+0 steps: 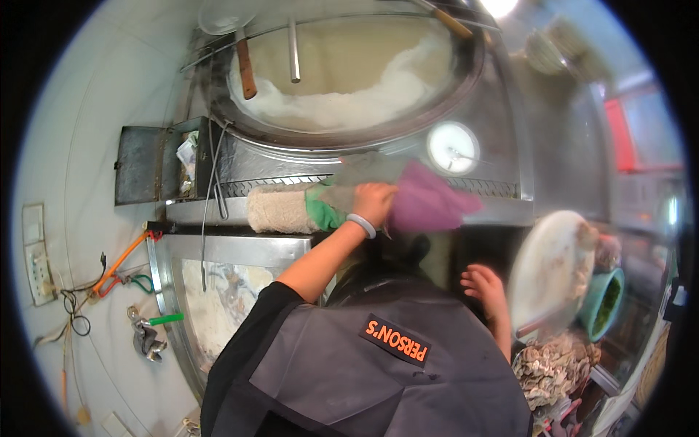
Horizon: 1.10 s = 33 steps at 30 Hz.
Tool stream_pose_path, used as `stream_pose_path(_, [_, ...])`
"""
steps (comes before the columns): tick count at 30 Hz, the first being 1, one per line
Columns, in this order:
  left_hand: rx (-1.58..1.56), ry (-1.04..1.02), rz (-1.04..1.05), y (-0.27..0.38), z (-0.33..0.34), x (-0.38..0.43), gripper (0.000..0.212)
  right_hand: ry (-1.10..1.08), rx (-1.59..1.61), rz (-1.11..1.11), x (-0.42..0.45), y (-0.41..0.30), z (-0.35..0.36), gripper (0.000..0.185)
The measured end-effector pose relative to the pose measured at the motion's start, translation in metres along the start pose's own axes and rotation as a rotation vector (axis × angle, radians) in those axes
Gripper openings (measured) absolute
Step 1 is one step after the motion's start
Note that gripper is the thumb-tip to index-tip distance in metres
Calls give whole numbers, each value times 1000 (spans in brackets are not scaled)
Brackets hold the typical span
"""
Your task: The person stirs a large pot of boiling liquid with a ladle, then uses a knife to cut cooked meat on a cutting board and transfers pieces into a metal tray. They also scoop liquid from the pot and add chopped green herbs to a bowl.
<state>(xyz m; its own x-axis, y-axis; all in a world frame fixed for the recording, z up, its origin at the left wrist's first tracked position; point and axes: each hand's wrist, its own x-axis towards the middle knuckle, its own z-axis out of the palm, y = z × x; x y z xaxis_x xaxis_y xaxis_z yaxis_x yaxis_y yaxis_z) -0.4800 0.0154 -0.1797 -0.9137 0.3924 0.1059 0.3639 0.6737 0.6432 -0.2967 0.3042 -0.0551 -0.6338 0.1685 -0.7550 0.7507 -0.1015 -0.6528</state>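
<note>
My left hand (pixel 374 203), with a pale bracelet at the wrist, grips a purple cloth (pixel 428 199) at the steel counter's front edge. The cloth is blurred. Under and beside that hand lie a grey cloth (pixel 367 166) and a green cloth (pixel 321 210), next to a rolled beige towel (pixel 278 208). My right hand (pixel 484 287) is held low at my right side, empty, with its fingers apart and slightly bent. Beyond the cloths sits a large round cauldron (pixel 349 143) of pale liquid (pixel 349 54) with white foam along its near side.
A white bowl (pixel 452 146) holding a utensil stands right of the cauldron. Wooden-handled tools (pixel 247 71) reach over its rim. At left, an open metal box (pixel 139 164) contains banknotes. At right are a round chopping board (pixel 546 262), a turquoise basin (pixel 594 314) of greens and sliced food (pixel 549 371).
</note>
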Motion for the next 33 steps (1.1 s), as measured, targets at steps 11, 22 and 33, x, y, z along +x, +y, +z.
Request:
stream_pose_path(11, [73, 14, -212, 3, -4, 15, 12, -119, -64, -31, 28, -16, 37, 28])
stream_pose_path(22, [-639, 747, -421, -66, -158, -11, 22, -151, -227, 0, 45, -29, 38, 28])
stream_pose_path(33, [274, 293, -844, -282, -201, -28, 75, -1, -181, 99, 29, 21, 32, 30])
